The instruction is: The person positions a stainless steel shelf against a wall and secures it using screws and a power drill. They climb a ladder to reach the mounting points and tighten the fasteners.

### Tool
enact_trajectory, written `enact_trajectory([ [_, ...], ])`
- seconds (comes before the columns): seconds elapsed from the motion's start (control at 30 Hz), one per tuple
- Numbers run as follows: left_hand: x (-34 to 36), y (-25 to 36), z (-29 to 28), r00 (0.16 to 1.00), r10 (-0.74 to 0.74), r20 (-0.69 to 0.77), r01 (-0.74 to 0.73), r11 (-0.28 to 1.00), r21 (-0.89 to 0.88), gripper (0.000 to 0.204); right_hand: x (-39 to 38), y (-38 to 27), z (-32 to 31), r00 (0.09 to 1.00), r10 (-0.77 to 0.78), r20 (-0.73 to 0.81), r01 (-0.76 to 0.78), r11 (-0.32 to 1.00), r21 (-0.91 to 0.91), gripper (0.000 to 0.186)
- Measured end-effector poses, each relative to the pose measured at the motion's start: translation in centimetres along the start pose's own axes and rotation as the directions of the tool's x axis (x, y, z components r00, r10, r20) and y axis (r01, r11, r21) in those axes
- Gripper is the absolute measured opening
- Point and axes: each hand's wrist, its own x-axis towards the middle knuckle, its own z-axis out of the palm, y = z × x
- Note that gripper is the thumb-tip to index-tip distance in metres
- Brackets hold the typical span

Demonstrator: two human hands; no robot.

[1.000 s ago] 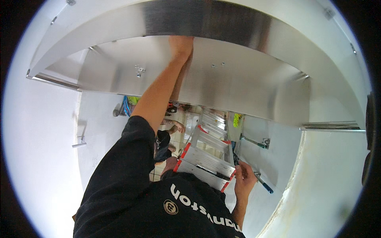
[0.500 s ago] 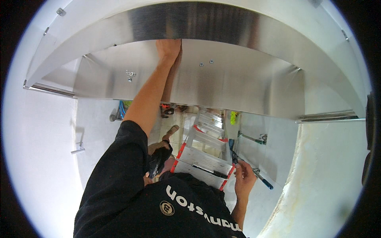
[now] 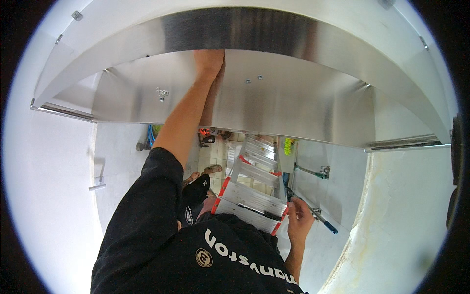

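Observation:
My left arm reaches up to a brushed steel shelf-like unit (image 3: 303,103). There my left hand (image 3: 209,61) goes behind its curved front band (image 3: 235,29), which hides the fingers. Small nuts and washers (image 3: 163,92) lie on the steel surface left of this arm. Two more nuts (image 3: 248,81) are to its right. Low on the right, my right hand (image 3: 299,215) is closed beside the red-edged top of a stepladder (image 3: 240,201). A small dark thing shows at its fingertips, too unclear to name. A long blue-ended tool (image 3: 331,227) passes just behind that hand.
A black marker-like item (image 3: 259,211) lies on the ladder's top step. Another person's leg (image 3: 198,188) shows on the tiled floor left of the ladder. White walls close in on both sides. Pipe fittings (image 3: 323,171) are on the right wall, with a yellow-green item (image 3: 288,146) nearby.
The other person below has shifted, with the legs and foot in a different place. My left hand stays behind the steel band, and my right hand has hardly moved.

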Motion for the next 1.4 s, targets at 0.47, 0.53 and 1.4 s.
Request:
enact_trajectory([
  [0.47,-0.2,-0.5,-0.6,0.926,-0.240,0.291,0.220,0.970,0.100,0.036,-0.4,-0.4,-0.2,1.000,-0.007,-0.003,0.007,1.000,-0.022,0.021],
  [0.53,-0.1,0.6,-0.7,0.918,-0.270,0.290,0.250,0.962,0.105,0.031,-0.3,-0.2,0.0,1.000,0.004,0.007,-0.004,1.000,-0.020,0.021],
  [1.4,-0.3,0.9,-1.2,0.910,-0.250,0.332,0.120,0.923,0.366,0.034,-0.3,-1.1,0.1,0.999,-0.033,0.010,0.034,0.995,-0.089,0.022],
])
